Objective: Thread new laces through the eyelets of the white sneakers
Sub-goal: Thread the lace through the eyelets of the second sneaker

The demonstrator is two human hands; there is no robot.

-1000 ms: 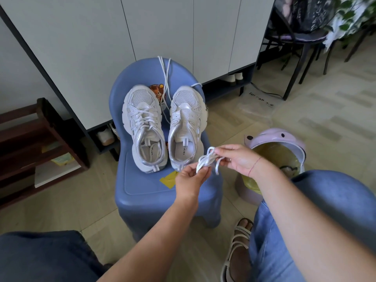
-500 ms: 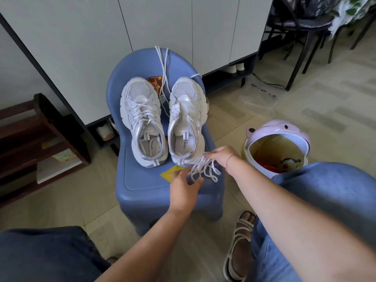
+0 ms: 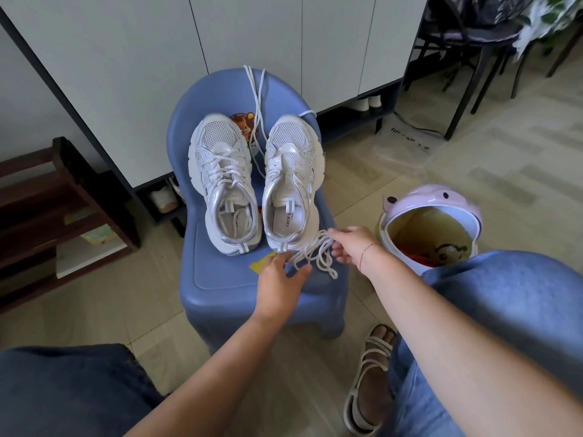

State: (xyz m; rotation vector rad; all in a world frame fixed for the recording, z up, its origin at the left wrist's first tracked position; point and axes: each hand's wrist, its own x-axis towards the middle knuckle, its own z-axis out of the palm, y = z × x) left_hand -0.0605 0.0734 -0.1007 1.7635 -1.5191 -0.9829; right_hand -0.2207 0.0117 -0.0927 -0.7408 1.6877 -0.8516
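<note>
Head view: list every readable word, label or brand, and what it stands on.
"CECE C", cut off, on the insole of the unlaced sneaker.
Bear sticker on the blue chair: lettering too small to read.
Plastic bag on the floor: print blurred, unreadable.

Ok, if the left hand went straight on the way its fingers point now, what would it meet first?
Most likely the lace bundle that the right hand pinches: the left hand is almost touching it. Just beyond lies the heel of the unlaced sneaker; depth is hard to judge.
</note>
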